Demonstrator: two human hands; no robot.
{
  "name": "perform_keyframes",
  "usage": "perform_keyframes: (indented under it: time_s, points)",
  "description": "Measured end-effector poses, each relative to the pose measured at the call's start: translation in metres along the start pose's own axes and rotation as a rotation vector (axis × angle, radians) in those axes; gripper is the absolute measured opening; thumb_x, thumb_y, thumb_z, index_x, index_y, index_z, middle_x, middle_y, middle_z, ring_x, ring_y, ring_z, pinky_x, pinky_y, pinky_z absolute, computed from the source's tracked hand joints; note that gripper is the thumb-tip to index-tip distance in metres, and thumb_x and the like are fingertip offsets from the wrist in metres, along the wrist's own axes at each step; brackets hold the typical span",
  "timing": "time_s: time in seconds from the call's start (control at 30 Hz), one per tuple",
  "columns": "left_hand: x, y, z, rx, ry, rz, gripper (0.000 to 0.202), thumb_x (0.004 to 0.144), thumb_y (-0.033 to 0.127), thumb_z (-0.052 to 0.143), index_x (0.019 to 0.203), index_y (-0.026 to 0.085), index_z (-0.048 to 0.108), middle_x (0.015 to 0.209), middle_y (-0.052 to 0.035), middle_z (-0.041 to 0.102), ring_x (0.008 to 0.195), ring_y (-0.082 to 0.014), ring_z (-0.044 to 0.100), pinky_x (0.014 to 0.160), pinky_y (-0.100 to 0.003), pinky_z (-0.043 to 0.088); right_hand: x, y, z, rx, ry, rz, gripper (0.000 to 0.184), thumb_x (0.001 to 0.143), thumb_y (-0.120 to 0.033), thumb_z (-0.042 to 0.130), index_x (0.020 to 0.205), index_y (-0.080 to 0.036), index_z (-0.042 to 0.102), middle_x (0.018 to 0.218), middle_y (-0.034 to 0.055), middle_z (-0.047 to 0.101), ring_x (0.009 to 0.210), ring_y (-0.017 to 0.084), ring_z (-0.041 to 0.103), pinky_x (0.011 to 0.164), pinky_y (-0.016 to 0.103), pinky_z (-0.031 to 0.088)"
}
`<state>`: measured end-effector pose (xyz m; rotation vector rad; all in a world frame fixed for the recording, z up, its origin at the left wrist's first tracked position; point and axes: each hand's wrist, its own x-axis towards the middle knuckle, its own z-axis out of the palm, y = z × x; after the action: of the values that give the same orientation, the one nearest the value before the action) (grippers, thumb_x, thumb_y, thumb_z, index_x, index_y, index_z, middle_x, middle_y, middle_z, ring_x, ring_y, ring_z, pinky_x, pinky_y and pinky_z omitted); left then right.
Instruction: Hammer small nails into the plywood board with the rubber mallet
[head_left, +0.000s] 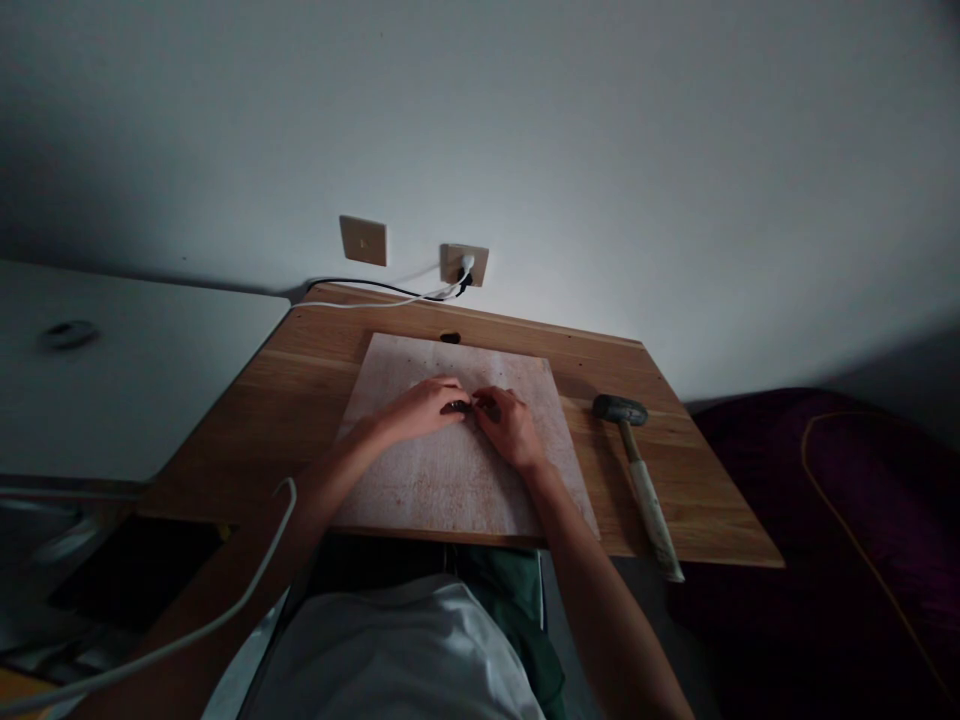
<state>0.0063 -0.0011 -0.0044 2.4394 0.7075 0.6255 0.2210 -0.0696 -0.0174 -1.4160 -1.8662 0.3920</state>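
Note:
My left hand (424, 407) and my right hand (510, 424) meet over the middle of a pale stone slab (420, 485) lying on a wooden desk (300, 390). Both hands have their fingers pinched together around a small dark object (457, 406) between them; it is too small and dim to name. The fingertips of the two hands nearly touch.
A rubber mallet (637, 470) with a pale handle lies on the desk right of the slab, handle overhanging the front edge. A wall socket (463, 264) with cables sits behind. A white surface (135, 370) is at left, a dark cushion (825, 520) at right. A white cable (225, 610) crosses my lap.

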Motion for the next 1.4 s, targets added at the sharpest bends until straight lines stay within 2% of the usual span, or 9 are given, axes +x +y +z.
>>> perform_keyframes:
  time_s: [0.27, 0.37, 0.47, 0.57, 0.73, 0.83, 1.0, 1.23, 1.4]
  points:
    - [0.000, 0.005, 0.000, 0.049, 0.018, -0.003, 0.020, 0.092, 0.017, 0.077, 0.112, 0.020, 0.074, 0.112, -0.0065, 0.071, 0.105, -0.0244, 0.071, 0.093, -0.037, 0.056, -0.001, -0.001, 0.001, 0.036, 0.018, 0.028, 0.022, 0.091, -0.016, 0.068, 0.111, -0.023, 0.075, 0.098, 0.0070, 0.081, 0.098, 0.026, 0.073, 0.092, 0.039, 0.058]
    - [0.000, 0.006, 0.000, 0.059, 0.022, -0.006, 0.025, 0.092, 0.016, 0.078, 0.117, 0.020, 0.072, 0.115, -0.0075, 0.073, 0.110, -0.0257, 0.071, 0.097, -0.038, 0.057, -0.001, -0.002, -0.002, 0.062, 0.021, 0.039, 0.022, 0.094, -0.020, 0.066, 0.114, -0.024, 0.073, 0.098, 0.0057, 0.080, 0.097, 0.024, 0.074, 0.091, 0.037, 0.058]
    - [0.001, 0.005, 0.003, 0.062, 0.033, 0.015, 0.031, 0.092, 0.014, 0.078, 0.122, 0.020, 0.071, 0.119, -0.0079, 0.075, 0.116, -0.0266, 0.071, 0.102, -0.040, 0.056, -0.001, 0.000, -0.007, 0.086, 0.009, 0.064, 0.021, 0.095, -0.025, 0.064, 0.115, -0.023, 0.071, 0.096, 0.0051, 0.079, 0.089, 0.022, 0.073, 0.086, 0.036, 0.059]
    - [0.001, 0.003, 0.005, 0.080, 0.037, 0.032, 0.031, 0.093, 0.014, 0.077, 0.123, 0.020, 0.072, 0.117, -0.0076, 0.077, 0.114, -0.0263, 0.071, 0.100, -0.040, 0.057, -0.002, 0.004, -0.013, 0.103, -0.031, 0.083, 0.016, 0.093, -0.029, 0.066, 0.107, -0.021, 0.070, 0.091, 0.0050, 0.077, 0.081, 0.020, 0.071, 0.078, 0.033, 0.058]
    - [0.001, 0.002, 0.006, 0.103, 0.031, 0.072, 0.026, 0.096, 0.012, 0.073, 0.120, 0.019, 0.074, 0.116, -0.0077, 0.078, 0.113, -0.0257, 0.071, 0.101, -0.040, 0.057, -0.004, 0.006, -0.019, 0.127, -0.144, 0.062, 0.023, 0.081, -0.018, 0.070, 0.103, -0.023, 0.070, 0.087, 0.0011, 0.074, 0.077, 0.017, 0.068, 0.073, 0.030, 0.055]
    - [0.001, 0.003, 0.005, 0.099, 0.023, 0.094, 0.020, 0.098, 0.012, 0.070, 0.115, 0.020, 0.075, 0.111, -0.0059, 0.078, 0.109, -0.0238, 0.071, 0.100, -0.039, 0.056, -0.004, 0.005, -0.019, 0.126, -0.167, 0.052, 0.028, 0.076, -0.013, 0.069, 0.102, -0.024, 0.070, 0.087, 0.0003, 0.074, 0.078, 0.018, 0.067, 0.075, 0.030, 0.054]
    - [0.002, 0.001, 0.005, 0.084, 0.033, 0.097, 0.020, 0.096, 0.012, 0.071, 0.114, 0.020, 0.074, 0.109, -0.0053, 0.077, 0.107, -0.0231, 0.071, 0.098, -0.038, 0.056, -0.004, 0.004, -0.015, 0.115, -0.140, 0.038, 0.025, 0.082, -0.015, 0.067, 0.105, -0.024, 0.068, 0.092, 0.0015, 0.076, 0.082, 0.019, 0.068, 0.080, 0.031, 0.055]
    - [0.001, -0.001, 0.006, 0.067, 0.045, 0.085, 0.020, 0.095, 0.012, 0.073, 0.112, 0.021, 0.073, 0.108, -0.0047, 0.076, 0.106, -0.0232, 0.072, 0.096, -0.037, 0.056, -0.003, 0.008, -0.009, 0.091, -0.068, 0.007, 0.025, 0.083, -0.014, 0.068, 0.106, -0.025, 0.068, 0.098, 0.0042, 0.075, 0.090, 0.021, 0.070, 0.084, 0.034, 0.057]
    - [0.001, -0.001, 0.006, 0.074, 0.037, 0.075, 0.024, 0.094, 0.013, 0.076, 0.116, 0.021, 0.074, 0.111, -0.0059, 0.077, 0.109, -0.0248, 0.071, 0.097, -0.039, 0.057, -0.004, 0.009, -0.009, 0.077, -0.040, 0.000, 0.024, 0.084, -0.015, 0.071, 0.107, -0.025, 0.068, 0.092, 0.0033, 0.075, 0.088, 0.022, 0.070, 0.085, 0.036, 0.057]
